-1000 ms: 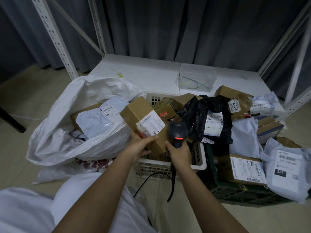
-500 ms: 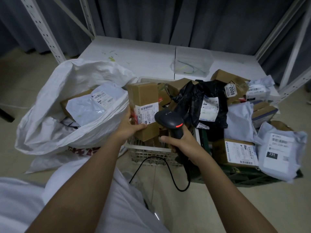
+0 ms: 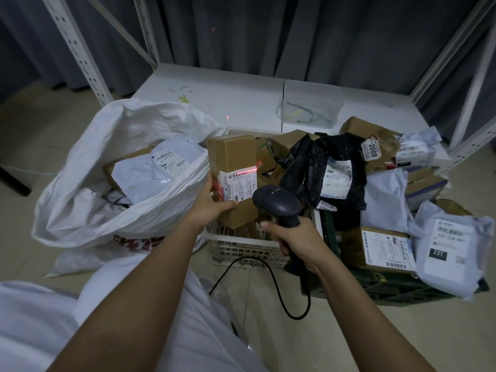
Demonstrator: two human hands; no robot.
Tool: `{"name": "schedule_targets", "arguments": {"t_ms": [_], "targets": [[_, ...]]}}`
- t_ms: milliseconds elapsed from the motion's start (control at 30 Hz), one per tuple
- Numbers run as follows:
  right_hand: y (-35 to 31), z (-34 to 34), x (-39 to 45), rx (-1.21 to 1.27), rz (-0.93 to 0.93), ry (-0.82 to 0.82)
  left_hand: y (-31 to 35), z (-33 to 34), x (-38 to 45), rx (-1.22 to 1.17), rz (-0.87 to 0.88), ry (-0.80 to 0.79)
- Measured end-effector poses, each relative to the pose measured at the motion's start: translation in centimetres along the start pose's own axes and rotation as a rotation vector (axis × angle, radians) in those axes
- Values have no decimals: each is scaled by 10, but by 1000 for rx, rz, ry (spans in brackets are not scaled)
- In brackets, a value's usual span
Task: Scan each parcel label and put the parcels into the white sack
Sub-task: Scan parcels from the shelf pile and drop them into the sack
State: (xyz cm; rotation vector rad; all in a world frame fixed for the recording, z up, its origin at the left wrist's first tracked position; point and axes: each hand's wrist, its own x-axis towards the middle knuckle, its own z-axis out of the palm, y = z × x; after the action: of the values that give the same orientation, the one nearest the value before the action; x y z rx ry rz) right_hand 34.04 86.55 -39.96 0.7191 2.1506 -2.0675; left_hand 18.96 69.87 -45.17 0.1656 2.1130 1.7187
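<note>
While parcels crowd baskets (image 3: 241, 248), scanner (image 3: 276, 202) faces box (image 3: 232, 167).

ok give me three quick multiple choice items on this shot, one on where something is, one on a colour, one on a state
1. Where does the white sack lie, in the picture?
A. left of the white basket
B. on the shelf board
C. inside the dark crate

2. What colour is the scan line on the cardboard parcel?
A. green
B. red
C. blue

3. What is the right hand doing?
A. resting open on the floor
B. lifting a black bag
C. gripping the barcode scanner

Answers: 1 A, the sack sits on the floor left of the basket. 2 B, a red line crosses the top of the parcel's label, while the left hand holds that parcel. 3 C, its fingers wrap round the scanner's handle, with the head aimed at the label.
</note>
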Motion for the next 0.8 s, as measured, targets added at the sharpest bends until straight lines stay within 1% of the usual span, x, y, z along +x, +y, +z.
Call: {"name": "schedule_targets", "arguments": {"t_ms": [167,233,367,433,467,500,567,667,700,733,767,800], "targets": [[0,4,-2,3,-30,-24,7,2,-8,-46,18,1],[-2,8,-3,33,-79,-20,15,4,-15,-96,34,46],[-24,27,8,93,-187,-14,50,-6,-33,-203,153,262],[-39,43,20,118,-205,-6,67,-28,-38,-234,205,378],[-47,52,26,120,-208,-5,74,-44,-40,-199,237,438],[-54,60,31,121,-209,-2,80,-61,-42,-131,283,503],[-67,75,40,118,-210,12,88,-97,-40,96,350,638],[-75,90,52,91,-225,32,95,-140,-29,552,316,806],[-74,93,55,80,-221,32,95,-149,-23,698,326,831],[-73,95,58,77,-209,31,91,-157,-14,846,313,800],[-71,96,59,75,-192,30,89,-161,-6,1002,263,709],[-69,96,59,71,-173,28,84,-162,2,1155,155,563]]}}
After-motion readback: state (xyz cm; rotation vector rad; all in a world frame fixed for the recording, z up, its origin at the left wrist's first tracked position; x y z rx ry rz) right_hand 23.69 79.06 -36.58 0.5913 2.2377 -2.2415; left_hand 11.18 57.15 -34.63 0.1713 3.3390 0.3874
